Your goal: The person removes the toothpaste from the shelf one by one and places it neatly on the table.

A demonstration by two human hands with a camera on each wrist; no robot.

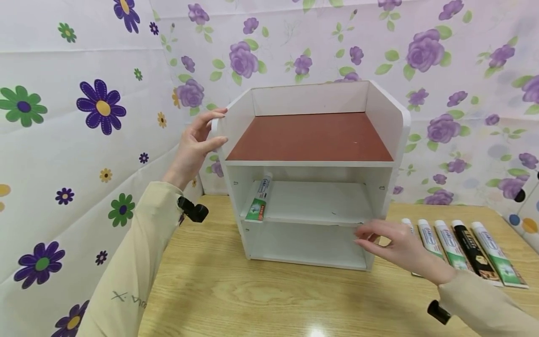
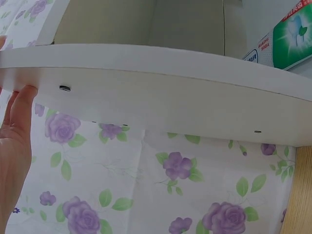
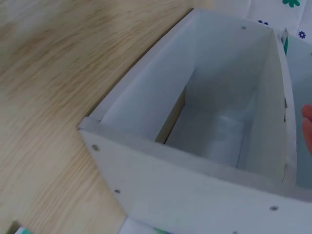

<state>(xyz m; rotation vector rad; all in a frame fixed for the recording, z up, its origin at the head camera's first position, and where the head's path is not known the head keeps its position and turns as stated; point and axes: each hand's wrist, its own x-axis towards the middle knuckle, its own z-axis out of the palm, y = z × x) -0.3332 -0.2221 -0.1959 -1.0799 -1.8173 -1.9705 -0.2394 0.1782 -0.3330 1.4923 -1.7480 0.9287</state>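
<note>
A white shelf unit (image 1: pixel 309 164) with a reddish-brown top board (image 1: pixel 311 135) stands upright on the table. My left hand (image 1: pixel 193 147) holds the upper front corner of its left side panel (image 1: pixel 236 124); in the left wrist view, fingertips press against that panel's outer face. On the middle shelf (image 1: pixel 320 201), at its left end, lies a white and green toothpaste tube (image 1: pixel 259 201), its printed end toward the front. My right hand (image 1: pixel 397 243), fingers loosely bent and holding nothing, hovers at the front right of the unit, beside the lower compartment (image 3: pixel 214 112).
Right of the unit, several toothpaste tubes lie in a row on the wooden table (image 1: pixel 261 299): white and green ones (image 1: pixel 501 252) and a black one (image 1: pixel 473 248). Flower-print sheets (image 1: pixel 294 47) hang behind and to the left.
</note>
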